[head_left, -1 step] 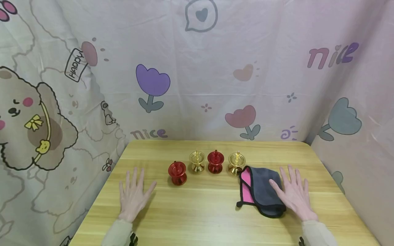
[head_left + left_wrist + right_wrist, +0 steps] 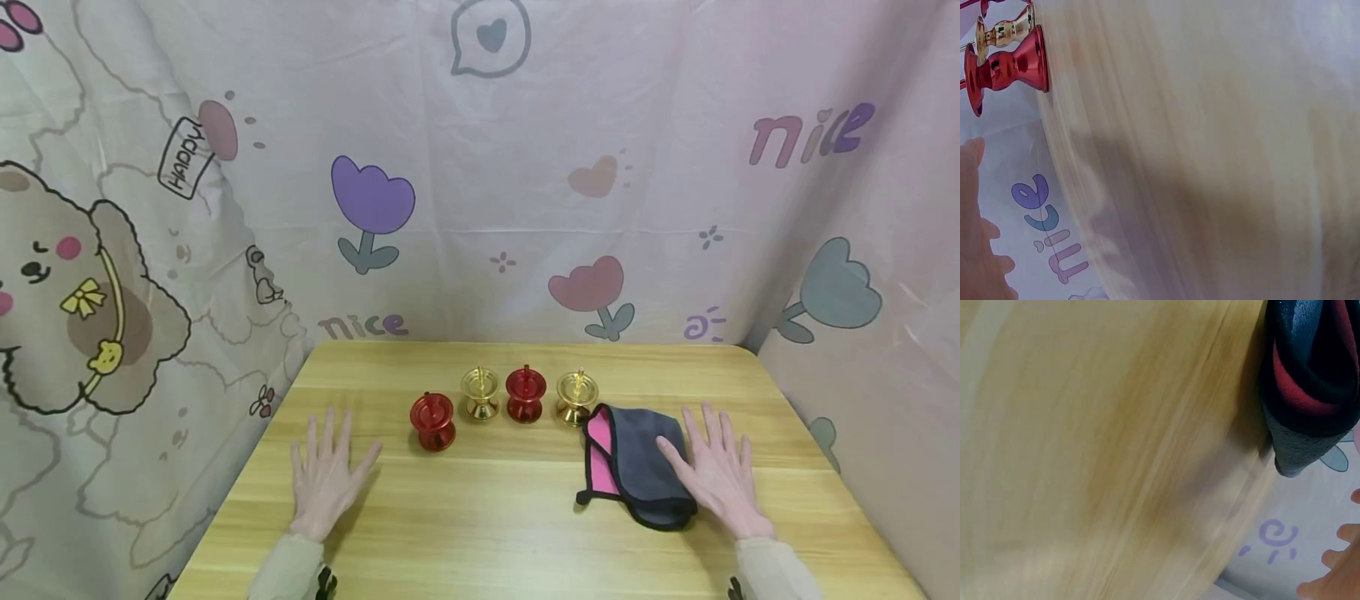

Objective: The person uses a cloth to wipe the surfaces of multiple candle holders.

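Both hands were found with nothing gripped. The left hand is held over the left part of the table, its fingers straight and spread wide, its thumb pointed towards the stands. In the left wrist view it is seen raised clear of the wood.

The right hand is likewise spread wide, with fingers straight. It is positioned at the right side of the cloth, and part of the cloth is overlapped by the thumb in the head view; whether contact is made cannot be told.

The cloth is laid on the right half of the table in a loose fold. A grey face, a pink face and a black edging are shown, and a small black tab is noted at the near left corner.

Four upright stands are set on the table, each formed as a dish on a flared base with a central pin. From left to right, a red stand, a gold stand, a second red stand and a second gold stand are recorded. The leftmost is placed slightly nearer the person; the rightmost is just beside the cloth. The table is backed by a printed curtain.
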